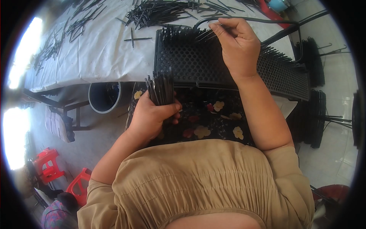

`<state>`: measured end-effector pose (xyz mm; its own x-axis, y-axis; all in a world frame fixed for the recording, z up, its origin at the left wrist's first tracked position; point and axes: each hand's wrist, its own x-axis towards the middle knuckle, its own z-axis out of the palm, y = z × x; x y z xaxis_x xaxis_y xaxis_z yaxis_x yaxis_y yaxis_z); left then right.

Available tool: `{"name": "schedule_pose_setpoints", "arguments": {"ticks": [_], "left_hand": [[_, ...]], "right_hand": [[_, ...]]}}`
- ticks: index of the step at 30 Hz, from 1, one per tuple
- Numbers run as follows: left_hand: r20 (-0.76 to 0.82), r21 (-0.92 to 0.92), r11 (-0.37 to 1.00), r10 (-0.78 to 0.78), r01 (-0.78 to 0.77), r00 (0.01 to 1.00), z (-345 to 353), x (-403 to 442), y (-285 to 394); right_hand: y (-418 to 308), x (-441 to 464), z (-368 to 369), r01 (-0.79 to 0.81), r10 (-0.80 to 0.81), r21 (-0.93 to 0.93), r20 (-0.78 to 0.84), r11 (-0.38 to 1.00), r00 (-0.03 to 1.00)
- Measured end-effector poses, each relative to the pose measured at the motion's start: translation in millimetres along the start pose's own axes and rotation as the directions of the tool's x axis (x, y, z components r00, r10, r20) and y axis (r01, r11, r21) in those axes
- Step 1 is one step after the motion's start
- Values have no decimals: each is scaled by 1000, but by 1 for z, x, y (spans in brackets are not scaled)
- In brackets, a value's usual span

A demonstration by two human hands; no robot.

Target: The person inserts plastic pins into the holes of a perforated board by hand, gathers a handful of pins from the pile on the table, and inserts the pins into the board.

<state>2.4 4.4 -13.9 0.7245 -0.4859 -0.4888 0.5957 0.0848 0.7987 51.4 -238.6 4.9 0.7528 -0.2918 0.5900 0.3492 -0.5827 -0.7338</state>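
Observation:
My left hand (152,112) is wrapped round a bundle of thin black sticks (162,87), which stand upright in front of my lap. Raised over the black perforated rack (190,63), my right hand (238,44) pinches thin metal tweezers (207,35) between thumb and fingers. The tweezers' tips point down and left toward the rack's top. Black sticks stand in a row along the back of the rack. Whether the tweezers hold a stick is too small to tell.
Loose black sticks (152,13) lie in piles on the white-covered table (95,57). A black metal frame (263,20) arches behind the rack. Below the table edge is a grey bucket (105,108). Red stools (49,166) stand at lower left; black bundles (316,129) are at right.

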Motion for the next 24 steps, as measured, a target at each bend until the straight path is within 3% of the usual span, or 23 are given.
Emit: {"name": "schedule_pose_setpoints", "arguments": {"ticks": [6,13,18,22,24], "left_hand": [[17,22,1000,-1,1,1000,-2,-1,2],[-1,13,1000,6,-6,1000,-2,0,0],[0,13,1000,6,-6,1000,-1,1,0],[16,8,1000,16,-17,1000,-3,0,-1],[8,13,1000,14,-14,1000,-3,0,-1]], "right_hand": [[0,9,-5,141,-145,42,112,989,983],[10,11,-9,74,-107,215,142,974,984],[14,17,-12,142,-164,97,268,985,949],[6,13,-5,115,-126,60,223,992,967],[4,11,1,254,-229,-61,268,965,936]]}}
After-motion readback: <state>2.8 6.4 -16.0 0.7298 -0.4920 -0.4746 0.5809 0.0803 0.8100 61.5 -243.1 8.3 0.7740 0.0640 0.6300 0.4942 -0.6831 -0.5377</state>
